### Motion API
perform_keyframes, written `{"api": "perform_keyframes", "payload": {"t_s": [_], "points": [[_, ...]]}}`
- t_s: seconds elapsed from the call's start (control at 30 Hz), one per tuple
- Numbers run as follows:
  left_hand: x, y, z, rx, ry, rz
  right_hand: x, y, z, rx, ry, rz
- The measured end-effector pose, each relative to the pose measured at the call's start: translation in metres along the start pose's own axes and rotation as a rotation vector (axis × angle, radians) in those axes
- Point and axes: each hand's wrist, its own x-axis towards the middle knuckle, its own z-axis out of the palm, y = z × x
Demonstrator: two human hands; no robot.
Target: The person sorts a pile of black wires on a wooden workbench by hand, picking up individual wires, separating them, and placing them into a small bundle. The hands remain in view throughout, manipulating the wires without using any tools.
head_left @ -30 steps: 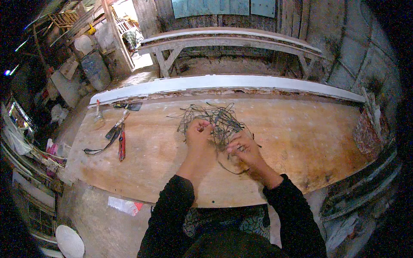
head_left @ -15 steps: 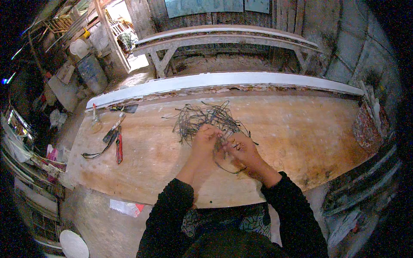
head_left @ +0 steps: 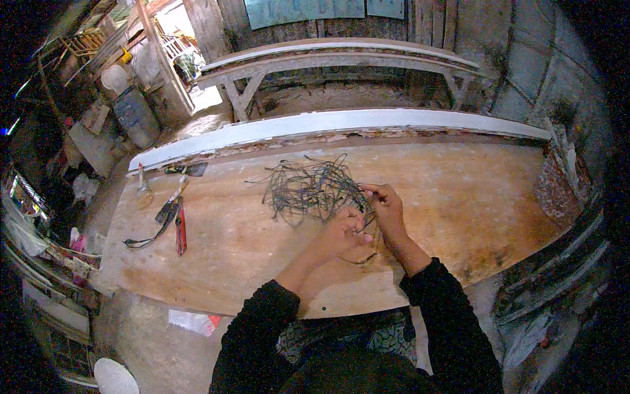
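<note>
A loose tangle of thin dark cords lies on the wooden tabletop in front of me. Close to its near right edge, my left hand has its fingers curled together, pinching a dark cord. My right hand is a little farther away and to the right, thumb and forefinger closed at the rim of the tangle on a cord. A thin loop of cord hangs beneath both hands, partly hidden by them.
At the left lie a red-handled tool, a black strap and a small clear bottle. A long white-faced board runs along the far edge. A speckled bag sits at the right end. Behind stands a bench.
My right hand has moved up and away to the tangle's right rim. My left hand has come nearer and to the right. The tangle has stayed in place.
</note>
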Motion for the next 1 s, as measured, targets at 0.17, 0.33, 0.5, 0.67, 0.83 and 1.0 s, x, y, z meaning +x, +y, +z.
{"api": "perform_keyframes", "payload": {"t_s": [0.17,0.33,0.5,0.67,0.83,1.0], "points": [[0.004,-0.003,-0.014,0.000,0.280,0.014,0.007,-0.014,-0.009,0.020,0.004,0.185],[0.008,-0.001,-0.039,0.046,0.611,-0.086,-0.002,-0.007,-0.004,0.123,-0.110,0.234],[0.008,-0.012,-0.056,0.258,0.887,-0.018,-0.018,-0.043,0.001,0.488,-0.584,0.206],[0.007,-0.016,-0.058,0.186,0.895,-0.085,-0.027,-0.073,0.000,0.521,-0.748,0.334],[0.008,-0.029,-0.051,0.221,0.745,-0.039,-0.020,-0.046,-0.001,0.503,-0.579,0.217],[0.007,-0.026,-0.033,0.233,0.527,-0.064,-0.008,-0.040,0.001,0.527,-0.242,0.299]]}}
